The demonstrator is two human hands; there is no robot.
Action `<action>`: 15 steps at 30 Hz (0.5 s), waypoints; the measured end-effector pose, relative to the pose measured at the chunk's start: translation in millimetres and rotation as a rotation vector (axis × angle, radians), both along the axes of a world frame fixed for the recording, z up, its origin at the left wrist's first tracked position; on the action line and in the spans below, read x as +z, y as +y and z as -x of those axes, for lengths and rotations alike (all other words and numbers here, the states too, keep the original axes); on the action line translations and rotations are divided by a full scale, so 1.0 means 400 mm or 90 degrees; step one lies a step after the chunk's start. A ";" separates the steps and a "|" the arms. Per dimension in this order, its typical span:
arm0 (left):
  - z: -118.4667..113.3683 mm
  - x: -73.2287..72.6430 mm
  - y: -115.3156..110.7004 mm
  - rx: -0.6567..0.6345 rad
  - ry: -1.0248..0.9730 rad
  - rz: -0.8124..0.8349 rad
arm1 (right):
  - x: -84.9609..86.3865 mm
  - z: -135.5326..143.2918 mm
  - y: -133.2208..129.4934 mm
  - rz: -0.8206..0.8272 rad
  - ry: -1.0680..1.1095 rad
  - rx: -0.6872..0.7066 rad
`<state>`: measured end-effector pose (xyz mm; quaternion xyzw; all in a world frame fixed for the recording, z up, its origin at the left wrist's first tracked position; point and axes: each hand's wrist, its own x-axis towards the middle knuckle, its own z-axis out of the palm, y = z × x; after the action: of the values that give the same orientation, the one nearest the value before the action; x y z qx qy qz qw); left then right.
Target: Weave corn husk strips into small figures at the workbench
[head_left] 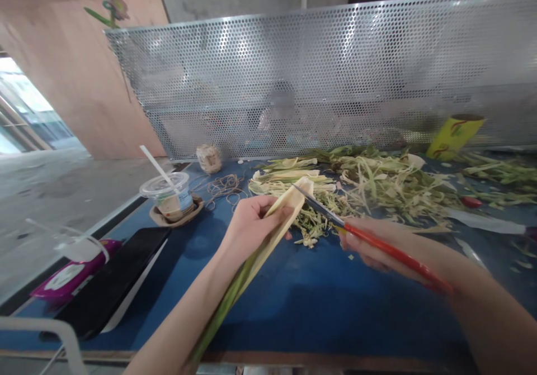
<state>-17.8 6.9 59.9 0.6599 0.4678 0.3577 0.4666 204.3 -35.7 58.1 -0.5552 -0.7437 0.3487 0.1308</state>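
My left hand (262, 221) is closed around a long leaf (274, 241), pale at its upper end and green lower down. The leaf runs back along my left forearm. In my right hand (380, 246) is a pair of scissors (390, 252) with red handles and dark narrow blades. Their tips touch the pale end of the leaf, just beyond my left fingers. Behind my hands lie pale leaf strips (289, 180) and a heap of small cut bits (312, 224). My right palm hides part of the handles.
A larger pile of trimmed leaves (390, 185) lies at the right rear, near a yellow tube (455, 134). String (224, 190), a lidded cup (172, 193), a black tablet-like object (113, 283) and a purple packet (75, 271) are leftward. A perforated metal screen (293, 73) borders the blue table (335, 308).
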 end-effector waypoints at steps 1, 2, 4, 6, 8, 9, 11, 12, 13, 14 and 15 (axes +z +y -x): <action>-0.001 0.000 0.000 0.006 0.002 -0.009 | 0.000 0.000 0.000 -0.002 0.004 -0.003; -0.001 -0.002 0.001 0.014 0.003 -0.022 | -0.001 -0.001 0.000 -0.009 0.009 -0.008; -0.001 -0.008 0.003 0.032 0.002 -0.052 | -0.006 0.000 0.000 -0.023 0.012 -0.011; -0.001 -0.016 0.006 0.046 0.006 -0.079 | -0.012 0.000 0.000 -0.027 0.001 -0.003; 0.000 -0.024 0.010 0.058 0.029 -0.111 | -0.016 0.002 0.000 -0.039 -0.003 -0.001; 0.000 -0.027 0.011 0.064 0.048 -0.133 | -0.016 0.004 0.000 -0.051 -0.001 -0.001; 0.001 -0.032 0.013 0.074 0.082 -0.178 | -0.013 0.010 -0.002 -0.076 -0.009 0.007; 0.001 -0.035 0.013 0.075 0.094 -0.193 | -0.010 0.015 -0.003 -0.085 -0.021 0.008; 0.000 -0.037 0.013 0.074 0.101 -0.200 | -0.007 0.020 -0.004 -0.088 -0.038 0.007; 0.000 -0.038 0.014 0.073 0.104 -0.202 | -0.005 0.025 -0.005 -0.090 -0.051 0.001; 0.000 -0.039 0.014 0.072 0.105 -0.202 | -0.002 0.030 -0.005 -0.093 -0.061 -0.010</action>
<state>-17.6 12.3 44.1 0.7248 0.4790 0.3972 0.2958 192.1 -37.7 57.2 -0.5660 -0.7683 0.2653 0.1379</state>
